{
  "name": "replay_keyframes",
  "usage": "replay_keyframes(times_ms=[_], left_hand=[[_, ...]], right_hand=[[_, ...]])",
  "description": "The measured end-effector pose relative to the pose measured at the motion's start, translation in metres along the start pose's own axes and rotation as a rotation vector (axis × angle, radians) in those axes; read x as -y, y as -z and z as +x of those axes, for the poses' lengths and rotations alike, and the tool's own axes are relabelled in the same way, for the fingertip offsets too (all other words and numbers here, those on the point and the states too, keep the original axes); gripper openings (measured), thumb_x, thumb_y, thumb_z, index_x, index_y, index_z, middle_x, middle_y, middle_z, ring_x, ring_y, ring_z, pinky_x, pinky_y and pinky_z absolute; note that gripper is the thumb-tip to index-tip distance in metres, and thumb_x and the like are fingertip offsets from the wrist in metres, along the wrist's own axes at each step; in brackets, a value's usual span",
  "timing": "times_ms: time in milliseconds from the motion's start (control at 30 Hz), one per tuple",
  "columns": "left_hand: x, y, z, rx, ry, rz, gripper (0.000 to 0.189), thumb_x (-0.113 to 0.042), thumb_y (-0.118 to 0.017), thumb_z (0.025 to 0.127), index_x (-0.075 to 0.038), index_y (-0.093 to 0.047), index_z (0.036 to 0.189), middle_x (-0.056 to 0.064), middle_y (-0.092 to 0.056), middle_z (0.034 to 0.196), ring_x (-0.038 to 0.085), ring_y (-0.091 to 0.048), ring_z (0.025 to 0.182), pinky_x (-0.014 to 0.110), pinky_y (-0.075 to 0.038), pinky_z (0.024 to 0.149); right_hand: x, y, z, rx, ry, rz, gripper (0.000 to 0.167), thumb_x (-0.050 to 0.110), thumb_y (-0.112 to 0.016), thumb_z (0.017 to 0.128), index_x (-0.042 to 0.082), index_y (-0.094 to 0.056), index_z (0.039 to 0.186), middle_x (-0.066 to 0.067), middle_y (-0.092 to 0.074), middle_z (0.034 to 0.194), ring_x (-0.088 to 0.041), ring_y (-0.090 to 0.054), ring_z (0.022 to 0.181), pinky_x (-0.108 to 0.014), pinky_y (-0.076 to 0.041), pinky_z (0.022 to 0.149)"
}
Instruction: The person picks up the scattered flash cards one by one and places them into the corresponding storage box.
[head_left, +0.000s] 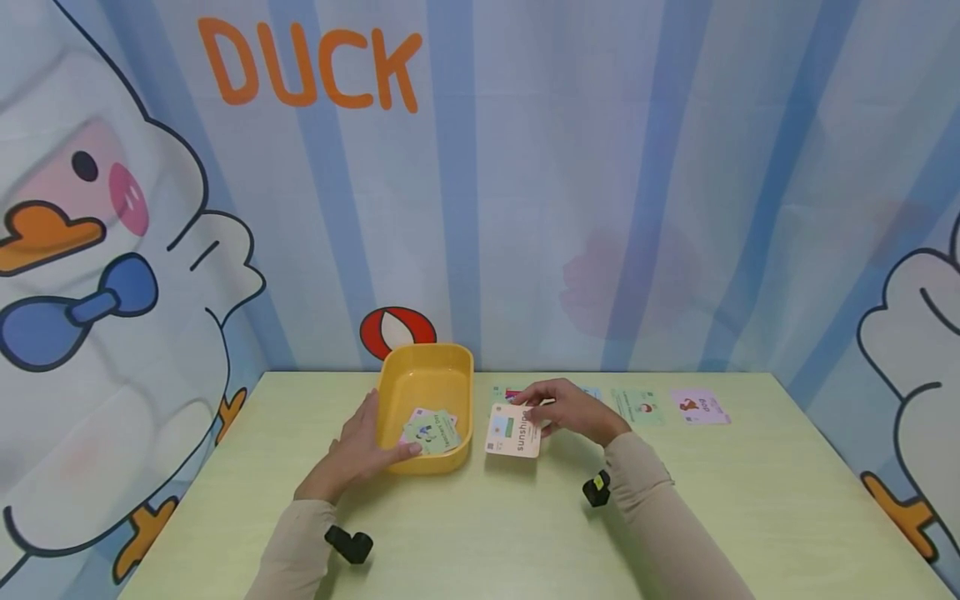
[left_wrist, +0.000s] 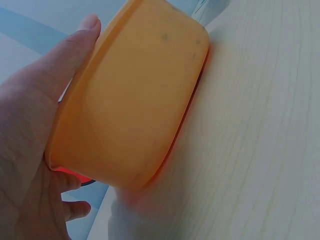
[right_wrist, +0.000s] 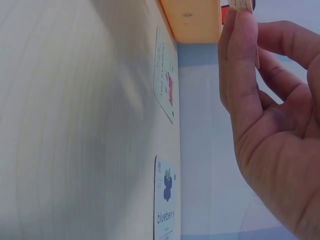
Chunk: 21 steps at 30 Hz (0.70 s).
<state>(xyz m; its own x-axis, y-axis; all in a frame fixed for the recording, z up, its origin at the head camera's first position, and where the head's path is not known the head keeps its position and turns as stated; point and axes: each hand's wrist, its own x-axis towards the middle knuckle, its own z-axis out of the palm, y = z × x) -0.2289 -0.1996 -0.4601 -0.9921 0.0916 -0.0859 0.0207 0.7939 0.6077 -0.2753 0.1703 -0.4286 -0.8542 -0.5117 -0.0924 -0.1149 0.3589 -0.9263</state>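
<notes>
My left hand (head_left: 354, 446) holds the near left corner of a yellow plastic bin (head_left: 463, 417), thumb over the rim and fingers along the outer side. Several cards lie inside the bin, a green one (head_left: 433, 432) on top. Just right of the bin, my right hand (head_left: 573, 411) pinches a cream "sunshine" card (head_left: 504, 433) above the table, its picture side facing up. From the right wrist view, the held card's edge (right_wrist: 242, 4) looks thick; I cannot tell whether several are stacked.
Behind and right of my right hand, cards lie in a row: a green "Children's Day" card (right_wrist: 165, 75), a "blueberry" card (right_wrist: 166, 200), another green card (head_left: 637, 407) and a pink "dog" card (head_left: 700, 407). A duck-print curtain (head_left: 525, 208) stands behind the table (head_left: 480, 533).
</notes>
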Motion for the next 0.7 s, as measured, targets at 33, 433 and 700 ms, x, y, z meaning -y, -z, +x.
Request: replay_keyframes(times_ms=[33,433,700], left_hand=[[-0.0002,0.0,-0.0002,-0.001,0.0,-0.002,0.131,-0.073,-0.072,0.077,-0.012,0.005,0.163,0.017,-0.006,0.17,0.044,-0.016,0.153,0.079,-0.012,0.112],[-0.0005,0.0003,-0.0006,-0.003,0.001,0.001,0.13,-0.072,-0.072,0.078,-0.011,0.005,0.163,0.017,-0.006,0.17,0.044,-0.015,0.153,0.08,-0.012,0.111],[-0.0009,-0.0003,-0.001,-0.011,-0.006,0.004,0.129,-0.071,-0.072,0.078,-0.012,0.004,0.163,0.017,-0.009,0.17,0.044,-0.018,0.152,0.08,-0.014,0.111]], right_hand=[[0.0001,0.0,0.0002,0.001,0.002,0.0,0.027,0.009,-0.065,0.098,0.01,-0.07,0.124,-0.013,-0.063,0.11,-0.023,-0.067,0.096,-0.038,-0.061,0.078],[0.004,-0.0005,0.0029,0.012,0.02,-0.005,0.027,0.009,-0.064,0.098,0.01,-0.071,0.124,-0.011,-0.066,0.119,-0.022,-0.067,0.098,-0.038,-0.061,0.079],[0.0061,-0.0007,0.0045,0.006,0.018,-0.006,0.029,0.01,-0.064,0.099,0.011,-0.07,0.127,-0.012,-0.065,0.116,-0.023,-0.067,0.099,-0.039,-0.061,0.08]])
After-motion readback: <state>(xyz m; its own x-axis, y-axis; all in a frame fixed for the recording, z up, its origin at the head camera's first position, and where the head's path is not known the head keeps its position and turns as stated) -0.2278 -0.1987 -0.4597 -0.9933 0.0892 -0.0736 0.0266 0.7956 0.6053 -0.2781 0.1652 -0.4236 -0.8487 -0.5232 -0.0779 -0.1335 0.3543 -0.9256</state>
